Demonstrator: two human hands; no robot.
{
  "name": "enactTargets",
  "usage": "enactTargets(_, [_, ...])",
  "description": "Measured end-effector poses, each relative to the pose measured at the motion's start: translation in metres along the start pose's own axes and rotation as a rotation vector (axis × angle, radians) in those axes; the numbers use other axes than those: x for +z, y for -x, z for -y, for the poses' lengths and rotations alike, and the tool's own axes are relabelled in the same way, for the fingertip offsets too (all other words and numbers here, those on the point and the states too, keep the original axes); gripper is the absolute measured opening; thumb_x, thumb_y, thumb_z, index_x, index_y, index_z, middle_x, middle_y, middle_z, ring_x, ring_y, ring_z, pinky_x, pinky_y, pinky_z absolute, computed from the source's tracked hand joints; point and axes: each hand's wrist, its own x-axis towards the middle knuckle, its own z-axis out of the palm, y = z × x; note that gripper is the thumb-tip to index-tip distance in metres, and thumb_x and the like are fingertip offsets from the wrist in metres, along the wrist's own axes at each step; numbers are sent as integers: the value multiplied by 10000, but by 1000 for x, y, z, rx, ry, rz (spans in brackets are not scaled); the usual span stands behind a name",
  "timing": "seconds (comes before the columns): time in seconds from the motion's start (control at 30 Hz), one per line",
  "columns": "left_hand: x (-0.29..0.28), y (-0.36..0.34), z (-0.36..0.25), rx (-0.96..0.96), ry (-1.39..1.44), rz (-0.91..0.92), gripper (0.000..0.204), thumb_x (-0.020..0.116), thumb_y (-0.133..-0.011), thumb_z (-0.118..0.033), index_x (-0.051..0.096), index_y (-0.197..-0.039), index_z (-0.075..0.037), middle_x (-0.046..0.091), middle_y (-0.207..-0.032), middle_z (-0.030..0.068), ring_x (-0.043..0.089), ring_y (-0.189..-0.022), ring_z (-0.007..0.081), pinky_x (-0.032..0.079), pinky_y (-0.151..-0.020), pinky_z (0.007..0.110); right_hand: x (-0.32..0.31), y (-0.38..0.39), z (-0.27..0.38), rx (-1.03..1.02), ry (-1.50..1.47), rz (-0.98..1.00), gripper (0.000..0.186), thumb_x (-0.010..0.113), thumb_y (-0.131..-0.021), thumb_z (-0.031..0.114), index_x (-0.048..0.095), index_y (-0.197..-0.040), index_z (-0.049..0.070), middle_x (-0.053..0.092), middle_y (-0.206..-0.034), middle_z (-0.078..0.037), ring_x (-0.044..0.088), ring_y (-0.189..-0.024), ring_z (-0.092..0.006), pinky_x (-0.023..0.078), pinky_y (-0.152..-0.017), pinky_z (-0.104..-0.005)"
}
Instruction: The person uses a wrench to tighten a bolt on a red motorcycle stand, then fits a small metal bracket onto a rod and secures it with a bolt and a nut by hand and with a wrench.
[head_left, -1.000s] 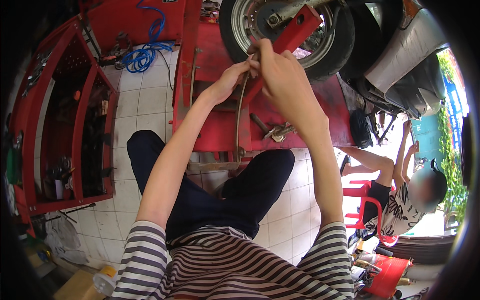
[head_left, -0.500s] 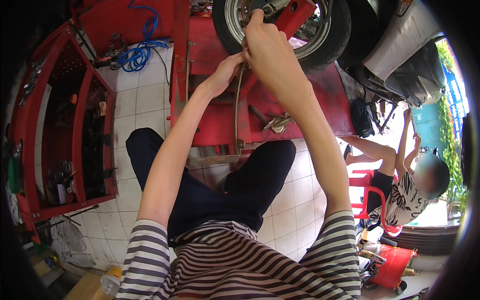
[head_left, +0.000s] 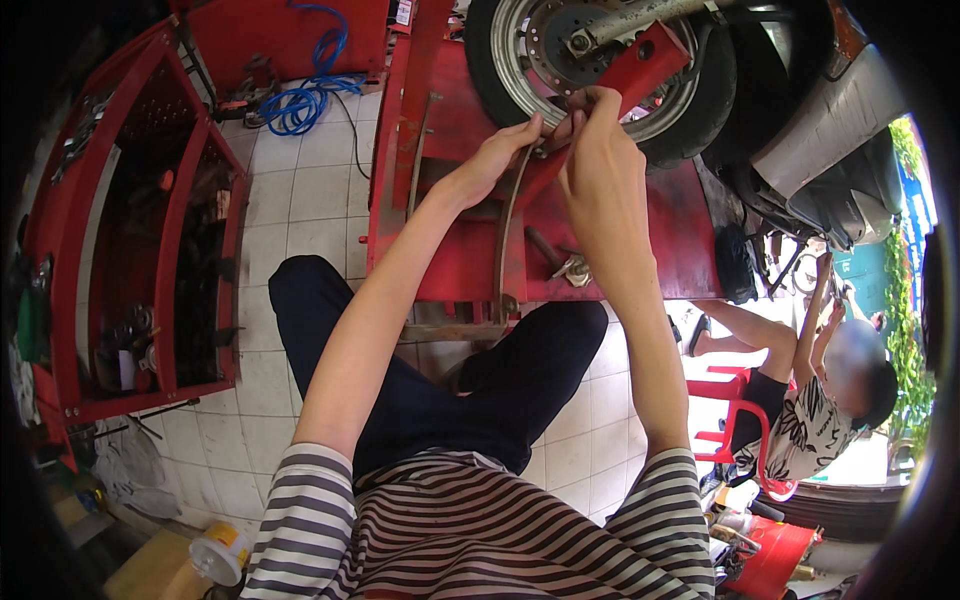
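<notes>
A scooter's rear wheel (head_left: 520,70) stands on a red metal lift platform (head_left: 450,240) in front of me. My left hand (head_left: 500,150) and my right hand (head_left: 590,125) meet at the lower rim of the wheel, next to a red metal bracket (head_left: 640,65). Both pinch a small part at the top end of a long curved metal bar (head_left: 508,230) that runs down the platform. What lies between the fingers is too small to tell. I sit with my knees against the platform's front edge.
A red tool cart (head_left: 150,230) with shelves of tools stands on the left. A blue coiled hose (head_left: 305,95) lies on the white tiled floor behind. A hammer and small metal parts (head_left: 565,262) rest on the platform. Another person (head_left: 820,400) sits on a red stool at the right.
My view has dropped slightly, so the wheel sits lower in the picture than half a second ago. My right hand has come down from the tyre to meet the left hand at the rim.
</notes>
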Motion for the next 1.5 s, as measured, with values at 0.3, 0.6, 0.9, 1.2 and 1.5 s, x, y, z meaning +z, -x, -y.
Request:
enactTargets(0.3, [1,-1,1,5,-15,-4,489,338,-1072,-502,611,-1207,-120,613,-1008,-40,556,-943,79,426,-843,269,-8,33,17,-37,245,54,337,588,-862,-10,493,-1180,53,684,-926,-109,673,-784,-344,500,-635,-444])
enactTargets(0.6, [-3,-4,5,10,63,-25,469,353,-1073,-484,613,-1194,-112,612,-993,-33,556,-946,72,424,-882,271,10,72,10,-155,150,-27,341,559,-837,-1,516,-1173,-44,533,-881,-113,577,-778,-249,436,-668,-350])
enactTargets(0.9, [-2,-2,3,6,18,-20,480,378,-1065,-498,630,-1199,-112,632,-1039,-38,554,-963,66,406,-904,252,30,98,14,-59,-69,-1,326,533,-810,-56,496,-1134,-59,535,-961,-174,572,-844,-309,479,-765,-383])
enactTargets(1.2, [-6,-3,5,-8,-35,-41,529,310,-1071,-499,583,-1223,-71,663,-1075,60,620,-1007,155,462,-931,349,45,108,13,-61,-47,-43,300,530,-847,-22,511,-1142,-71,546,-982,-191,588,-876,-318,483,-809,-378])
enactTargets(1.5, [-8,-7,9,6,-23,-16,536,313,-1070,-498,574,-1223,-55,647,-1100,73,618,-1014,169,466,-946,343,52,119,2,-22,-86,49,300,519,-866,-12,508,-1159,-76,556,-1011,-190,608,-930,-314,491,-846,-378])
